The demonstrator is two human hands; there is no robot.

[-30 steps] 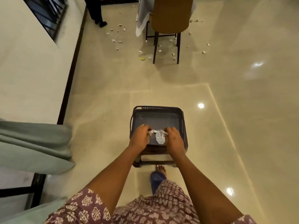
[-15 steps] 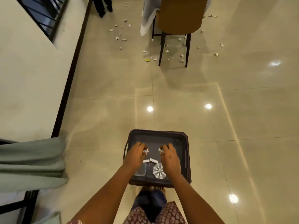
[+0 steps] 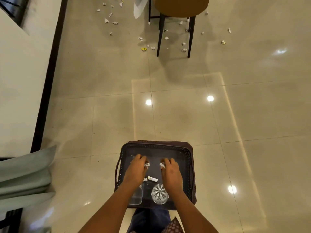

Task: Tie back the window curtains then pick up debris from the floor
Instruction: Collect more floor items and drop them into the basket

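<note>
Both hands were over the dark tray [image 3: 155, 146]; left hand [image 3: 137, 170] pinched one paper scrap [image 3: 147, 164], right hand [image 3: 170, 171] another [image 3: 162, 165], fingers curled; I judged them held there for dropping in; most debris [image 3: 110, 21] lay far off by the chair [image 3: 176, 7]; curtain [image 3: 25, 172] hung left.

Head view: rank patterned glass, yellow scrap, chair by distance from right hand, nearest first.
From the right hand:
1. Patterned glass, in the tray just below the hand.
2. Yellow scrap, on the floor far ahead, left of the chair legs.
3. Chair, top edge, farthest.
</note>
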